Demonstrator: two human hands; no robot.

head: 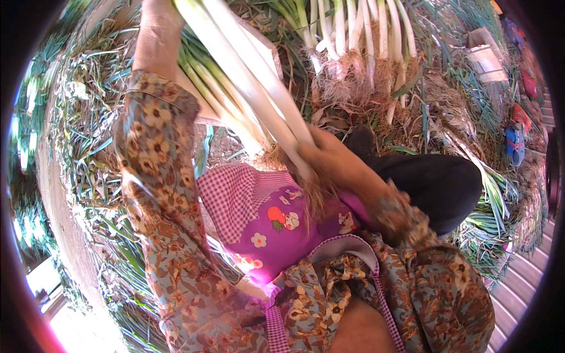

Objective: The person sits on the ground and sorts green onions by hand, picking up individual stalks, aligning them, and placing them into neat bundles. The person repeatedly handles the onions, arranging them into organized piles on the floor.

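Observation:
My right hand (324,154) is closed around the lower white stems of a few long green onions (251,84), just above their brown roots. The stems slant to the top left, where my left hand (162,11) is beside their green part; the picture's edge cuts it off and its fingers are hidden. Under the stems, more green onions (220,88) lie over a pale flat surface (260,39). A row of rooted green onions (353,31) lies on the ground beyond. The held roots hang over a purple apron (273,247) with a checked edge.
Loose leaves and trimmings (97,106) litter the ground on the left. My bent knee in black trousers (432,185) is at the right. Past it lie another bunch of green onions (492,198), a blue and red shoe-like item (514,143) and a whitish box-like object (487,64).

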